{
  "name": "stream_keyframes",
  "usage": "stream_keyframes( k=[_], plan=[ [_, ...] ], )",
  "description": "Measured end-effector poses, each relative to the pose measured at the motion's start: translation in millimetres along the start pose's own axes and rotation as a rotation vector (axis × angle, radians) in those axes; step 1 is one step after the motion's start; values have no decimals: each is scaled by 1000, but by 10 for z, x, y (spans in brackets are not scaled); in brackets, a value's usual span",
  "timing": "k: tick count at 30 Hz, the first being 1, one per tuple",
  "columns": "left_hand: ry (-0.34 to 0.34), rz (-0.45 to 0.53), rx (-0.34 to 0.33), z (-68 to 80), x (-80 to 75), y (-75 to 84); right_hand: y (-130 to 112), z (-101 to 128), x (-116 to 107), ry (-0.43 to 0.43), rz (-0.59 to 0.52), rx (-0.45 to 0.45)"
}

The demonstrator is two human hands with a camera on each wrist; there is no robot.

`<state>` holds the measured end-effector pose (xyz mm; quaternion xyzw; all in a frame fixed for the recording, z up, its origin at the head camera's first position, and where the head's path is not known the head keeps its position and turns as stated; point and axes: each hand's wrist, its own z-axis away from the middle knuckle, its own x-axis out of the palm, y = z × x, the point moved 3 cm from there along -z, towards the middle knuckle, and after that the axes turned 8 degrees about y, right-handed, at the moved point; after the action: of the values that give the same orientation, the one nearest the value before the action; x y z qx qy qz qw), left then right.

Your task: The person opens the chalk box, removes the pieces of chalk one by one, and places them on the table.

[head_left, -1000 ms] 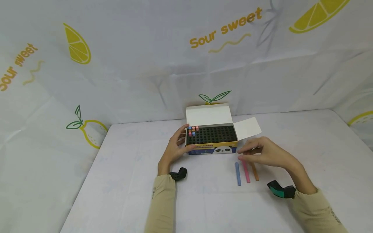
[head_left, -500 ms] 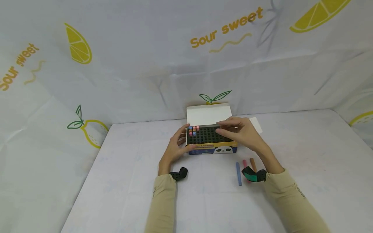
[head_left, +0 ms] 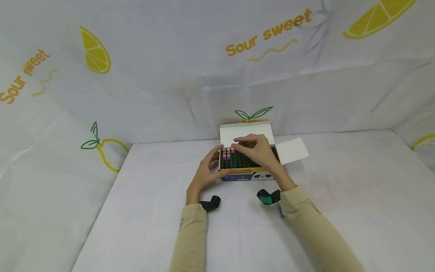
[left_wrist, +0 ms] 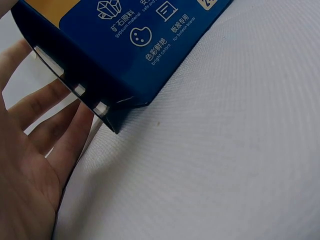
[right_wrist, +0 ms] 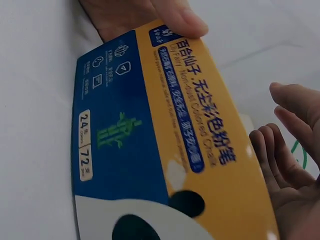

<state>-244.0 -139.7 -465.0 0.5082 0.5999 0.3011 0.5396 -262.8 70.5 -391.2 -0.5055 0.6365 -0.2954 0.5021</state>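
My left hand (head_left: 209, 170) holds the left end of the chalk box (head_left: 244, 176), its thumb on the front edge; in the left wrist view its fingers (left_wrist: 42, 102) lie behind the box's end. Several colored chalks stand at the left of the box's black holder; one is a pink chalk (head_left: 232, 150). Just above that chalk are the thumb and forefinger of my right hand (head_left: 256, 149), with a small gap and nothing seen between them. In the right wrist view my right hand (right_wrist: 295, 165) hovers beside the box's top edge, its other fingers bent.
A blue chalk (head_left: 281, 211) pokes out from under the right sleeve (head_left: 312, 223), which hides the other loose chalks. The box's lid (head_left: 242, 132) stands up at the back, with a side flap (head_left: 292, 151) spread to the right. A white cloth (head_left: 153, 211) covers the table.
My right hand has moved left from the loose chalks on the table to above the left part of the box. My left hand stays on the box.
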Motion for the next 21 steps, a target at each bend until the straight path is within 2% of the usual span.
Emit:
stream_keyframes(
  k=[9, 21],
  plan=[
    [-1, -10, -2, -4, 7, 6, 11, 10, 93, 9, 69, -18],
    [1, 2, 7, -2, 9, 3, 16, 52, 176, 49, 230, -81]
  ],
)
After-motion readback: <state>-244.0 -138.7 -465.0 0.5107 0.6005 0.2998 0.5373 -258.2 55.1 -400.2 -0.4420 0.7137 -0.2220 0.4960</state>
